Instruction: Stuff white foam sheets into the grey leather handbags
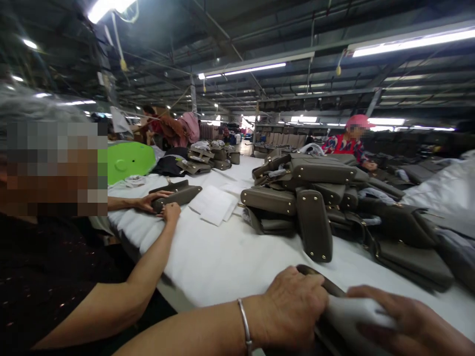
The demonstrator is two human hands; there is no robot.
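Observation:
My left hand [293, 306], with a silver bangle on the wrist, grips the edge of a dark olive leather bag [326, 284] lying on the white padded table [222, 257] at the bottom of the view. My right hand [408, 321] rests on the same bag and presses a white sheet or cloth [356, 311] against it. Most of the bag is hidden under both hands.
A heap of olive bags [315, 198] lies mid-table, with more to the right [408, 247]. A co-worker at my left holds a bag [178, 195] with both hands. White sheets [215, 202], a green panel [128, 160] and distant workers sit beyond.

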